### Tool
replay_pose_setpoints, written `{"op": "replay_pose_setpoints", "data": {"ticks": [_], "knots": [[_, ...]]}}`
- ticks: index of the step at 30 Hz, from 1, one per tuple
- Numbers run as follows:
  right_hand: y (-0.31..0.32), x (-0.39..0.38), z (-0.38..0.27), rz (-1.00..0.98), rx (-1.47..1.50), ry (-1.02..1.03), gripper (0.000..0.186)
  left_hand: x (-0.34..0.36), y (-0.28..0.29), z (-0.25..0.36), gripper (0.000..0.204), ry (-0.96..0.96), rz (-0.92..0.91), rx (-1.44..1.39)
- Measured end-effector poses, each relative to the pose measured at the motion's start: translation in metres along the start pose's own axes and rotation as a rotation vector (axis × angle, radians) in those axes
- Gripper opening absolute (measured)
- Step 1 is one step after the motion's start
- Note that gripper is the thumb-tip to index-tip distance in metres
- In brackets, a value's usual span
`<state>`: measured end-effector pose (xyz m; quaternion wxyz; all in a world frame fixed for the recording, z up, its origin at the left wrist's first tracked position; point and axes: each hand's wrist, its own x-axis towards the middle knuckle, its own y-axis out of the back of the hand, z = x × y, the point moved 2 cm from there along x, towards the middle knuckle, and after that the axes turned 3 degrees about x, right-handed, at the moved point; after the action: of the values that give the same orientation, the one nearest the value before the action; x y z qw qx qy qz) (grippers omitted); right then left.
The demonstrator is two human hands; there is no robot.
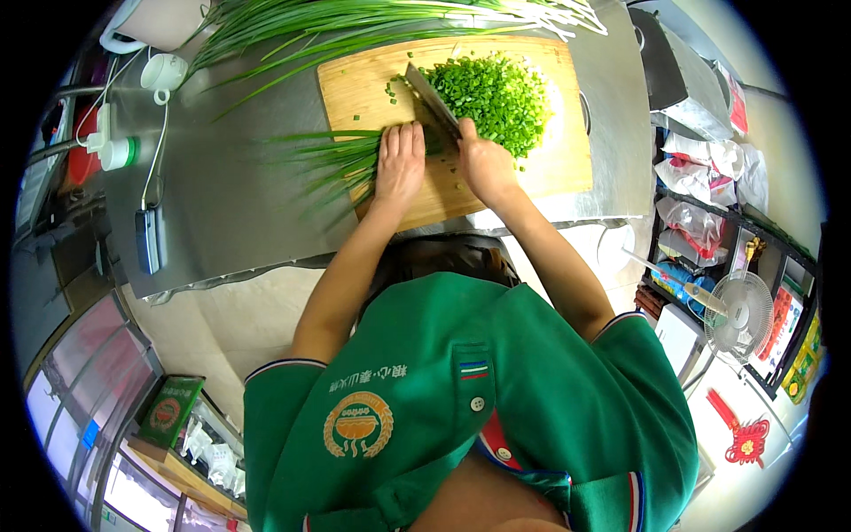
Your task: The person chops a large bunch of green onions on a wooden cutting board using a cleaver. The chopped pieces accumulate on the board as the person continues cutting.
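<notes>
My right hand (486,165) is closed round the handle of a kitchen knife (431,97), whose blade points up and to the left over the wooden cutting board (355,84). With my left hand (401,165) I press down on a bunch of green onions (339,156), fingers held together close to the blade. Their long green ends stick out past the board's left edge. Right of the blade lies a heap of chopped green onions (496,96). Small cut bits are scattered left of the knife.
Long uncut green onions (372,25) lie across the far side of the metal table (239,204). At the left stand a white mug (165,74) and a white-and-green round container (119,152); a phone-like device (149,241) lies by a cable. A fan (739,312) stands at the right by shelves.
</notes>
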<state>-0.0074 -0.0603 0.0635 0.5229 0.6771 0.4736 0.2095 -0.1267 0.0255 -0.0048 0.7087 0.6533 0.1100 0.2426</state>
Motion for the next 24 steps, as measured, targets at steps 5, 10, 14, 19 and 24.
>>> {"op": "replay_pose_setpoints", "data": {"ticks": [5, 10, 14, 19, 24], "knots": [[0.022, -0.034, -0.013, 0.048, 0.008, 0.039, 0.022, 0.007, -0.004, 0.015, 0.051, 0.188, 0.043, -0.059], [-0.005, -0.030, -0.007, -0.069, -0.153, -0.015, 0.039, 0.007, 0.014, 0.011, 0.068, 0.128, 0.073, -0.325], [-0.011, -0.031, -0.011, -0.052, -0.128, 0.024, 0.034, -0.005, -0.005, -0.003, 0.042, 0.071, 0.241, -0.386], [-0.021, -0.015, -0.008, -0.019, -0.115, 0.063, 0.032, 0.000, -0.009, -0.001, 0.023, 0.096, 0.271, -0.290], [-0.006, 0.003, -0.003, 0.077, 0.055, 0.048, 0.027, 0.002, -0.006, -0.003, 0.024, 0.162, 0.338, -0.310]]}}
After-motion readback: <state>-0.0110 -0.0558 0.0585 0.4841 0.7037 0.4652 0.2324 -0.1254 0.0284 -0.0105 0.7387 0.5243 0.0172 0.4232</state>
